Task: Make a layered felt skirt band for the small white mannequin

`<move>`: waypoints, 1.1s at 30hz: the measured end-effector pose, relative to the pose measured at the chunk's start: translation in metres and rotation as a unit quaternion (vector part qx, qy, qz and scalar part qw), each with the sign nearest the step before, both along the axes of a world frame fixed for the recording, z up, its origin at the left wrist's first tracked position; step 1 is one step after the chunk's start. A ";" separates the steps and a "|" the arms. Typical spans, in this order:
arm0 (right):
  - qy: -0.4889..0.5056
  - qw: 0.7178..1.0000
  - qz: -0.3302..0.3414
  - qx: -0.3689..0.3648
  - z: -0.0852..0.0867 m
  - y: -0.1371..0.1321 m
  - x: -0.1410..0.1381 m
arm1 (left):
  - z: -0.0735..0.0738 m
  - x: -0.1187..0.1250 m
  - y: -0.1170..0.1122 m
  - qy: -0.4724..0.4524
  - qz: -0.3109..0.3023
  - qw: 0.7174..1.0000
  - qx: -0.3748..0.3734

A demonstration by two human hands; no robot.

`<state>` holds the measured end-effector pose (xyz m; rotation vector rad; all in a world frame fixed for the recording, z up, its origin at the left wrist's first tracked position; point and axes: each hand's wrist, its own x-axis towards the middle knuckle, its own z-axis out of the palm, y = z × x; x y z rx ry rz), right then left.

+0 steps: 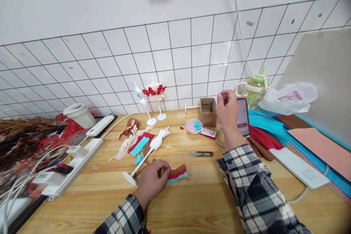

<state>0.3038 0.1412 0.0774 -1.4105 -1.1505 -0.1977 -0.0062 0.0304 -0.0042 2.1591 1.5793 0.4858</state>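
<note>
My left hand is closed on a layered strip of brown, red and light blue crinkled material, low over the wooden table. Raised in front of the phone, my right hand has its fingertips pinched together; whatever they hold is too small to make out. Just beyond my left hand a small white mannequin on a stand lies tipped over. Black-handled thread snips lie between my hands. Coloured scraps are spread around the mannequin.
Two upright mannequins, one with red and cream ruffles, stand by the tiled wall. A pink bowl and a cardboard box sit mid-table. At right are coloured sheets, a white power bank and a bottle; at left, a power strip.
</note>
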 end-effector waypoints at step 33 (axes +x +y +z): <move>-0.377 0.764 0.382 -0.358 -0.065 -0.022 -0.150 | -0.005 -0.002 0.004 -0.002 -0.013 1.000 0.003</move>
